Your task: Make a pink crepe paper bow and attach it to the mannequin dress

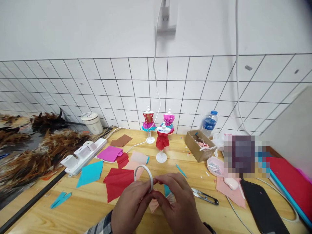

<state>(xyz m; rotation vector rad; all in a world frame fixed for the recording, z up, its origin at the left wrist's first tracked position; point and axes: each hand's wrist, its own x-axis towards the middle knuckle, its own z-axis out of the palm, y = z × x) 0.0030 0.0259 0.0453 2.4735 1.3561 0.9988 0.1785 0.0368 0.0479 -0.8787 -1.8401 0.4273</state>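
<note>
My left hand [131, 205] is closed near the front of the table, with a thin white ring like a narrow roll of tape [150, 178] held upright at its fingers. Fingertips of my right hand [181, 203] are pinched together and meet those of the left. What lies between them is too small to make out. Peach crepe paper [154, 206] and a blue piece [167, 190] show partly below my right hand. Red crepe paper [118, 182] lies left of the ring. To the right are thread snips [205, 196].
Behind my hands stand three small dress forms, the nearest in a red dress [162, 140]. A cardboard box [198, 149], a water bottle [210, 124] and a pink dish [215, 166] are at right. At left are a power strip [84, 156] and brown feathers [58, 151].
</note>
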